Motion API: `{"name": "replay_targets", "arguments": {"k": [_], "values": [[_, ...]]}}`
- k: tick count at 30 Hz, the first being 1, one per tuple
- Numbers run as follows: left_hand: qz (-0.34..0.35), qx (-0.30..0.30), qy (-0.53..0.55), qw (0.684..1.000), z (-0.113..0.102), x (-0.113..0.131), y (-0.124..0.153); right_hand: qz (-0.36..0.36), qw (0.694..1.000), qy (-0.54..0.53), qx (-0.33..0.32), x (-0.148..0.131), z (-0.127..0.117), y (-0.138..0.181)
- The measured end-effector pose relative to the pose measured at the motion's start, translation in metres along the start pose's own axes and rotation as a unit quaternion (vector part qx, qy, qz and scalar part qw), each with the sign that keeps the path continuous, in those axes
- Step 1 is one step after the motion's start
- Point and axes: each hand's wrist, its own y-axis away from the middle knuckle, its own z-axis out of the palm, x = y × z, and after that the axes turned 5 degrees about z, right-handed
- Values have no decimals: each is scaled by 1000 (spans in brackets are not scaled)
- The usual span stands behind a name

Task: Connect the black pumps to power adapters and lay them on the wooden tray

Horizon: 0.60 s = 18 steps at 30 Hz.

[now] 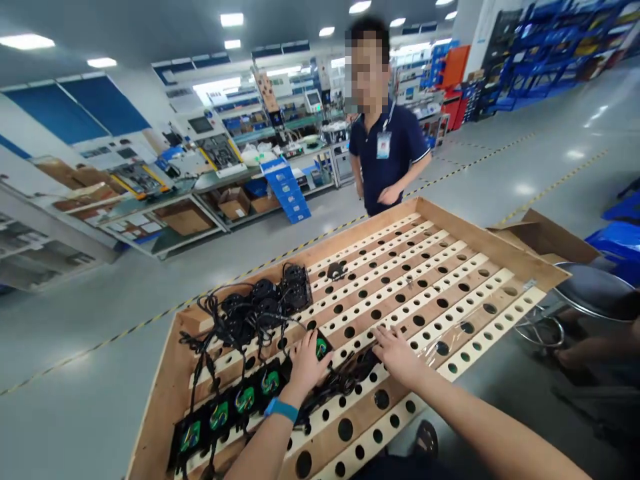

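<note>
Five green-labelled fans (pixel 245 400), one wooden tray (pixel 500 247), one stool (pixel 595 290), one cardboard box (pixel 545 237), one co-worker (pixel 385 167)

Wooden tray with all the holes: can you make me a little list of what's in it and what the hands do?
tray: wooden tray, slats full of round holes
left hand: left hand grips a black unit with a green label
right hand: right hand open, flat on a slat, beside black cables
near row: more green-labelled units
far side: person in a dark shirt
</note>
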Motion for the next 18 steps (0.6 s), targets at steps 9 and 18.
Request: {"name": "replay_targets", "arguments": {"k": [9,18], "values": [[114,12,-41,993,23,-53,3,54,994,-90,39,-11,56,-5],[134,-74,5,988,0,-49,-4,53,997,-25,46,-16,52,-11]]}}
